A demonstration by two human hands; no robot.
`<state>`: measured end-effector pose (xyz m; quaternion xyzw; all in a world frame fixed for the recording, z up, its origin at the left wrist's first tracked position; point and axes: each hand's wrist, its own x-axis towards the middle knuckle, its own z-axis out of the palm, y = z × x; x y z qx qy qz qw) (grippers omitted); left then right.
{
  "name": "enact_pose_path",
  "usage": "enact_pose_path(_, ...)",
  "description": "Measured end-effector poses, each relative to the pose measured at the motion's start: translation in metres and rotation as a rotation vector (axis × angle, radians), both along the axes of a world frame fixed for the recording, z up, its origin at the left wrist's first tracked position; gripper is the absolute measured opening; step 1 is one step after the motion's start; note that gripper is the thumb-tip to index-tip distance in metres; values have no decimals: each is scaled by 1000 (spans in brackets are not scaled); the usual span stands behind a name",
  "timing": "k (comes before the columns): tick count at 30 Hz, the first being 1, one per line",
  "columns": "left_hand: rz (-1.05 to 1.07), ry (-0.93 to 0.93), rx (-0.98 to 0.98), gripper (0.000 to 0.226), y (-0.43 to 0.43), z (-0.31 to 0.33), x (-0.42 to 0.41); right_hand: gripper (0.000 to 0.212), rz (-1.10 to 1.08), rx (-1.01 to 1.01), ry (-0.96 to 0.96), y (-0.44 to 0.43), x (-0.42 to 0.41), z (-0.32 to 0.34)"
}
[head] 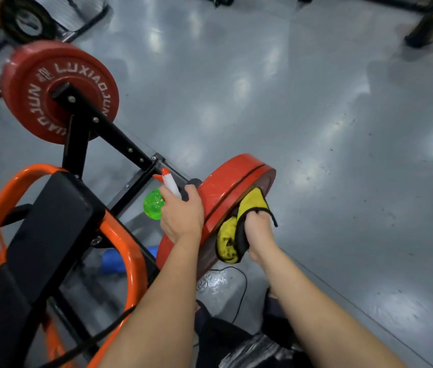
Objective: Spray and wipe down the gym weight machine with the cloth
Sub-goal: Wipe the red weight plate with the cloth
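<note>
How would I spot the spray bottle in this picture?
Find the near red round weight plate at the end of the black metal bar. Just left of it, the left hand grips the bright green translucent plastic spray bottle; nothing else here is green.

Spray bottle [153, 205] mostly hidden behind left hand [182, 217], right hand [259, 231] fingertips buried in yellow cloth [253, 203], blue object [113, 261] under orange frame [133, 251] blurred (unidentifiable)

Grey floor [316, 123]; weight machine [119, 136] on it
</note>
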<state>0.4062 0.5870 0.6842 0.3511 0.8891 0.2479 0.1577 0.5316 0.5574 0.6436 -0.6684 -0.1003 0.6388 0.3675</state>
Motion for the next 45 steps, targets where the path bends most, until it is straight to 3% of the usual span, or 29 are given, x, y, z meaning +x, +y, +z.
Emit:
enact_pose_path(5, 51, -35, 55, 37, -8, -1, -4, 18, -53, 220, -133, 22, 21, 23)
enact_pose_path(9, 101, -58, 70, 39, -15, 4, -3, 33, 94, 161, -198, 6, 2, 1)
enact_pose_path(13, 103, -58, 106, 41, -18, 1, -5, 62, 222, -34, -9, -34, -26, -11)
enact_pose_path(15, 111, -74, 115, 40, -19, -2, -8, 69, 189, -71, 53, -42, -30, -5)
enact_pose_path(18, 98, -123, 148, 32, -25, -7, -16, 83, 2, 44, 165, -33, -15, 3)
enact_pose_path(20, 105, -143, 167, 28, -30, -16, -25, 68, -89, 137, 178, -17, 1, 15)
enact_pose_path(23, 145, -163, 159, 26, -43, -27, -36, 35, -137, 270, 49, 1, 6, 13)
enact_pose_path(27, 177, -237, 167, 26, -65, -39, -52, 35, 22, 241, -82, -9, -10, -2)
enact_pose_path(30, 169, -266, 117, 30, -77, -48, -64, 5, -20, 250, -30, -14, -18, 5)
enact_pose_path(34, 60, -237, 45, 50, -84, -52, -78, 27, -2, 287, -102, -23, -28, 8)
enact_pose_path(39, -59, -195, -18, 32, -79, -35, -85, 10, 6, 303, -80, -28, -31, 8)
enact_pose_path(45, -115, -79, 91, 64, -31, -5, -46, 9, -39, 207, -86, -29, -6, -19)
